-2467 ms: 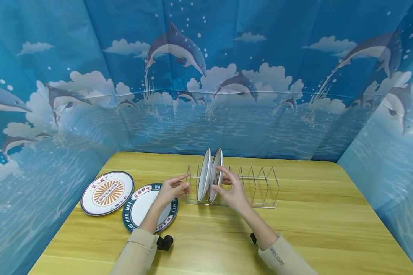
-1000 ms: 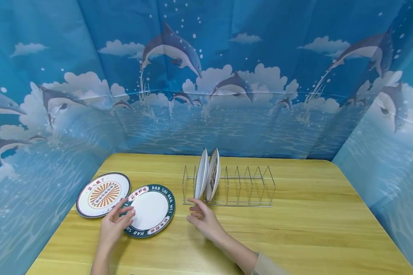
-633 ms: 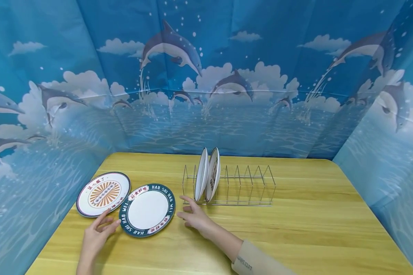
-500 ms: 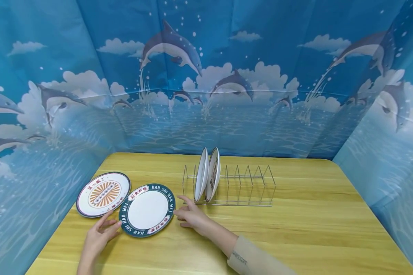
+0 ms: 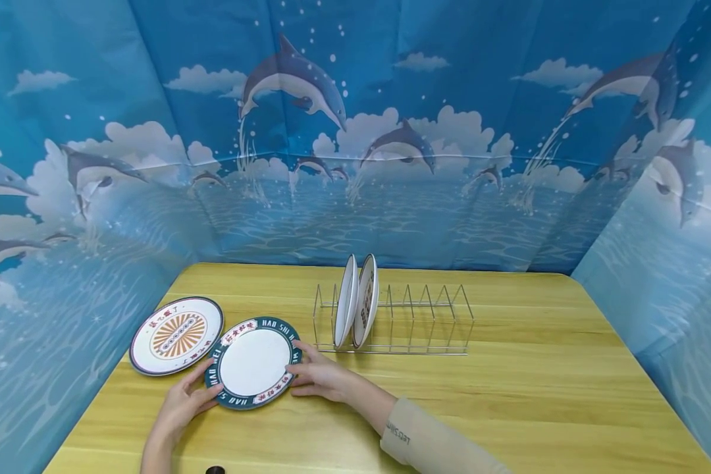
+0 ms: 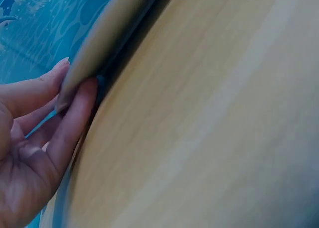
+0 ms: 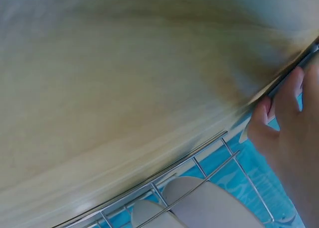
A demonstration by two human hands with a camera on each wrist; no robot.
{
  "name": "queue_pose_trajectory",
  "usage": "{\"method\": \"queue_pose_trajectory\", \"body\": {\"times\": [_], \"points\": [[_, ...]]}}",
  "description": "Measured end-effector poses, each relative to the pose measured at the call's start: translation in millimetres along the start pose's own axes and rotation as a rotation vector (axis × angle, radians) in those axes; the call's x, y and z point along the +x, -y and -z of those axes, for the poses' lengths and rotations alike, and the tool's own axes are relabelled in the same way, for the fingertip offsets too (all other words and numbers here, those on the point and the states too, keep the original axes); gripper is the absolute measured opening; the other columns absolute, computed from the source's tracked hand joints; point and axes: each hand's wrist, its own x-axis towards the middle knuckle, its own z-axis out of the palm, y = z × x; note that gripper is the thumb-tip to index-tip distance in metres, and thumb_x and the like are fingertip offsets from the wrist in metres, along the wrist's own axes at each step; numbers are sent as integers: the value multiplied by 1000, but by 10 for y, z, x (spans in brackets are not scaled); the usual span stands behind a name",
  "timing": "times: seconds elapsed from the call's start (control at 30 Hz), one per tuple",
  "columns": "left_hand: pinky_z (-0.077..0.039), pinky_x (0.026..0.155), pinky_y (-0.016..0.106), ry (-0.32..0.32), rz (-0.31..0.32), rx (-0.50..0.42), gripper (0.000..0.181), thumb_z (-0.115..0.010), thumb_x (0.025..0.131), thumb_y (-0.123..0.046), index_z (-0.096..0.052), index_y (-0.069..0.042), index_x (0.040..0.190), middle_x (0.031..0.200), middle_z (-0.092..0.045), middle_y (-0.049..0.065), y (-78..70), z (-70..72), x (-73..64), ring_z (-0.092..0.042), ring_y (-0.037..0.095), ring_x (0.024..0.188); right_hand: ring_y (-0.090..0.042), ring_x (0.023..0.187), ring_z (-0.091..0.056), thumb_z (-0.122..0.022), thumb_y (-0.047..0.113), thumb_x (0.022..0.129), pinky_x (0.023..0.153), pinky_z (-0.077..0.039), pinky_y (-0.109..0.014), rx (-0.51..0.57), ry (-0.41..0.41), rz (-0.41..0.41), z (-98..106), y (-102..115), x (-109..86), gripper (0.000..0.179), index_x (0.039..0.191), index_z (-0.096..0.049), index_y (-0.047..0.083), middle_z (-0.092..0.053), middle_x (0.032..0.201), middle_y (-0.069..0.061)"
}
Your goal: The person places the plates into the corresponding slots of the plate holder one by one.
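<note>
1. The yellow wooden table (image 5: 539, 395) stands against a blue dolphin curtain (image 5: 355, 210) that wraps three sides.
2. The green-rimmed plate (image 5: 255, 362) lies toward the table's left; the left hand (image 5: 180, 408) pinches its left rim, the right hand (image 5: 322, 378) grips its right.
3. The sunburst plate (image 5: 178, 334), just beside it, reaches the table's left edge.
4. Rightward, wood runs from the wire rack (image 5: 415, 353) to the far-off right edge.

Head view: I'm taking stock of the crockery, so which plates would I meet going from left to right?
White plate with an orange sunburst, dark-green-rimmed plate, left standing plate in the wire rack, right standing plate in that rack.
</note>
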Motion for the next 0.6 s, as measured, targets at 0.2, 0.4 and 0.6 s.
{"method": "queue_pose_trajectory", "body": {"times": [0.2, 0.4, 0.6], "points": [[-54, 80, 27, 64, -39, -72, 70, -56, 86, 5, -20, -6, 145, 151, 0, 20, 17, -75, 48, -61, 7, 85, -23, 86, -57, -54, -6, 86, 87, -52, -41, -5, -7, 43, 1, -16, -4, 66, 143, -27, 11, -27, 130, -26], [-53, 83, 25, 56, -96, -157, 70, -54, 87, 5, -17, -5, 146, 152, 6, 16, -58, -195, 89, -58, 3, 89, -26, 96, -61, -52, -3, 89, 90, -50, -34, -163, 0, 224, 27, 19, -39, 68, 145, -25, 25, -33, 134, -29], [-52, 82, 20, 49, -137, -254, 69, -53, 89, 5, -16, -6, 146, 153, 11, 6, -244, -294, 82, -57, -1, 89, -29, 103, -59, -46, 1, 94, 94, -47, -39, -220, 28, 392, -9, 181, -155, 70, 146, -13, 32, -46, 126, -24]]}}
